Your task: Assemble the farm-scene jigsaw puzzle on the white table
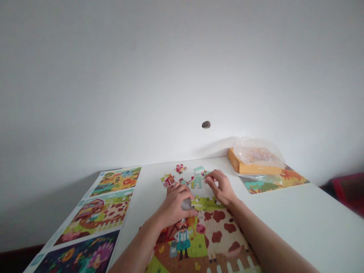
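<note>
Fingers (182, 188) of the left hand (174, 199) are curved and spread, with a wide gap between thumb and forefinger, and I see nothing held between them. The right hand (224, 188) has its thumb and forefinger bent close together beside the loose pieces; whether it pinches one, I cannot tell.

Behind everything is the pale wall (142, 76), and before it the white table (301, 223). On the table, between the two forearms, lies the joined puzzle (218, 227), which shows a spotted cow and a figure in a blue apron (the forearms cover some of its sides). Along the left side are three picture panels (99, 214), the middle one with a similar farm scene. At the far right, an orange box (258, 169) stands partly upon a picture board (270, 185), with a clear plastic bag (256, 151) over it. Smallest are the loose pieces (167, 180), scattered beyond the puzzle, and the dark hole (206, 124) in the wall.
</note>
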Motion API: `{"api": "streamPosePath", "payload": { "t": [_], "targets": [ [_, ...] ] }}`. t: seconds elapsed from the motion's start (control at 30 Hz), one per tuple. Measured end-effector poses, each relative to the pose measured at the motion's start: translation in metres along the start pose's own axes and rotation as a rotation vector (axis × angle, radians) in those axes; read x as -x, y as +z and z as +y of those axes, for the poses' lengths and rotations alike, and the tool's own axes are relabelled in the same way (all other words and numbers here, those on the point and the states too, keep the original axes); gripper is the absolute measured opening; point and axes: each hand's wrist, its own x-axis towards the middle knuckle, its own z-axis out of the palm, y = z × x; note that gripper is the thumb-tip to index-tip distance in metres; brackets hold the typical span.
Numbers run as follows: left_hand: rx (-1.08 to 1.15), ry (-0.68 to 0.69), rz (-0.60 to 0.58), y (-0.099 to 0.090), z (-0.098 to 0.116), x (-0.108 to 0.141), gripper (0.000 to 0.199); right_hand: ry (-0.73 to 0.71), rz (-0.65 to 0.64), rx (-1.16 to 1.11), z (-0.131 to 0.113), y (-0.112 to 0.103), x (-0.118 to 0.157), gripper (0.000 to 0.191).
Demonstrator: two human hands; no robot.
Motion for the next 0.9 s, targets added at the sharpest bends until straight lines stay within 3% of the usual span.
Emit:
{"api": "streamPosePath", "payload": {
  "t": [0.23,0.5,0.57,0.8,0.9],
  "targets": [
    [-0.020,-0.018,0.000,0.003,-0.003,0.000,0.044,0.047,0.071,-0.034,-0.003,0.001,0.001,0.034],
    [-0.006,-0.018,0.009,0.003,-0.005,0.000,0.047,0.392,0.602,-0.168,0.020,0.001,0.006,0.044],
    [-0.001,-0.014,0.028,0.005,-0.006,0.000,0.046,0.430,0.679,-0.209,0.026,0.002,0.005,0.044],
    [0.018,-0.018,0.034,0.004,-0.005,0.000,0.053,0.442,0.663,-0.232,0.022,0.003,0.004,0.042],
    [0.027,0.074,-0.053,0.000,-0.002,0.000,0.034,0.444,0.658,-0.210,0.019,0.003,0.003,0.041]
  ]
}}
